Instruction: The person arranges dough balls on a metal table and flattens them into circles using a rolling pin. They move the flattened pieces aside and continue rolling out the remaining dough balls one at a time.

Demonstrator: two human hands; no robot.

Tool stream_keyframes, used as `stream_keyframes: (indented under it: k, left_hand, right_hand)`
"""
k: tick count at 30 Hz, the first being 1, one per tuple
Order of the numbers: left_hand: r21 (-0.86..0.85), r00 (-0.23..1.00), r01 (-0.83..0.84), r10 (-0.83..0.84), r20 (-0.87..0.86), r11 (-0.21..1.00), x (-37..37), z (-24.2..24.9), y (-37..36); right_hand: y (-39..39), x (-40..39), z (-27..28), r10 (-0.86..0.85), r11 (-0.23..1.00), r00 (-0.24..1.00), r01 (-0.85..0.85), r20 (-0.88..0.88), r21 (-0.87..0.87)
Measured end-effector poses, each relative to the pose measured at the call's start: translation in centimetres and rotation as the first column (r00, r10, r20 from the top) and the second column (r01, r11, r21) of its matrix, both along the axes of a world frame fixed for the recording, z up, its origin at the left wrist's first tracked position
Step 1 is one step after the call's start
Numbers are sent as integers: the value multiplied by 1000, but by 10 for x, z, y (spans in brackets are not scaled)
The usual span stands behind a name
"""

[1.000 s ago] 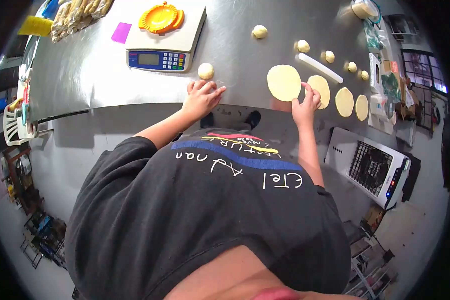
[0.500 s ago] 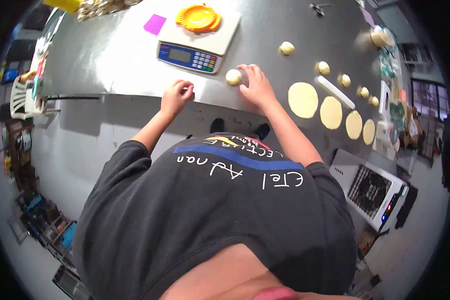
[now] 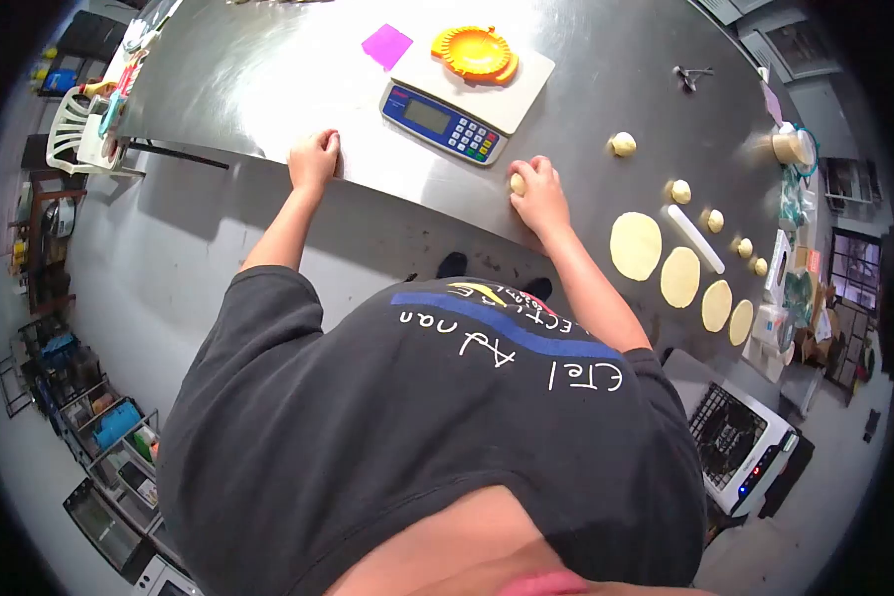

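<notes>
At the table's front edge, my right hand curls its fingers around a small pale dough ball, which shows between thumb and fingers. My left hand is closed loosely at the edge further left, with nothing visible in it. Between and beyond my hands sits a blue and white digital scale. An orange dumpling mould lies opened out on its platform. To the right are several flat dough rounds, a white rolling pin and several more dough balls.
A purple square lies behind the scale on the steel table. A metal utensil is at the back right. A white chair stands off to the left, and a white appliance with a grille at the right.
My view has shifted, so the table's contents appear further right. My left hand has moved left, away from the scale. My right hand has closed around the dough ball that was beside its fingers.
</notes>
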State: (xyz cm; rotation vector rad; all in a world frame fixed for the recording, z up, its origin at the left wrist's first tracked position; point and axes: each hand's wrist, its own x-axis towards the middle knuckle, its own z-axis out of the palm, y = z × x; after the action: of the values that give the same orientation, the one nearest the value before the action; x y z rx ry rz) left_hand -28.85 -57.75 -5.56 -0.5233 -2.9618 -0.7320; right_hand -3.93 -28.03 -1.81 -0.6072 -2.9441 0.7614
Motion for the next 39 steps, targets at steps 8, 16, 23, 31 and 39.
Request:
stream_keyframes:
  k: [8, 16, 23, 31, 39]
  left_hand:
    - [-265, 937, 36, -125, -327, 964, 29, -14, -57]
    - [-43, 887, 208, -207, -412, 977, 33, -10, -61]
    - [238, 976, 108, -149, 162, 965, 73, 33, 28]
    - [322, 531, 777, -838, 125, 541, 175, 44, 188]
    - [278, 446, 841, -886, 128, 463, 208, 9, 255]
  right_hand:
    - [19, 40, 18, -168, 985, 985, 169, -23, 24]
    - [33, 70, 4, -163, 986, 986, 164, 18, -36]
    - [60, 121, 15, -376, 919, 906, 338, -194, -202]
    - [74, 201, 23, -593, 796, 783, 536, -185, -281]
    - [90, 228, 29, -536, 826, 831, 479, -151, -297]
